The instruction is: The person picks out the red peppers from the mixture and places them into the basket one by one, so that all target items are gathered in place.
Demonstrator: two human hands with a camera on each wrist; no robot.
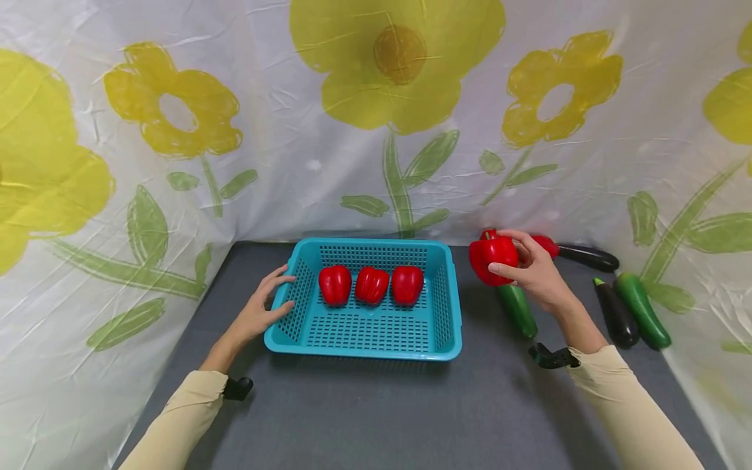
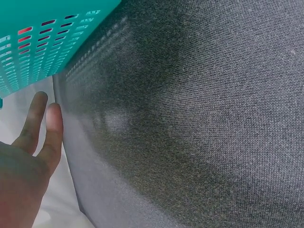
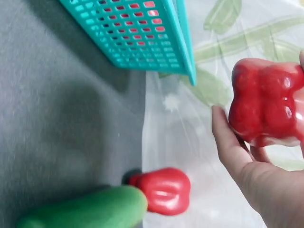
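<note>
No readable text, no legible labels, brands, numbers or signs

Ngl, from over here my right-wrist feed crops both the glossy red bell pepper point(image 3: 262, 102) and the turquoise perforated plastic basket point(image 3: 135, 40).

A glossy, lobed red bell pepper point(image 1: 496, 260) is raised in the right hand point(image 1: 542, 271), to the right of the turquoise basket point(image 1: 364, 353). The rectangular, perforated basket sits level, its open top upward; inside, three shiny red peppers point(image 1: 372, 285) form a left-to-right row across its far half.
</note>
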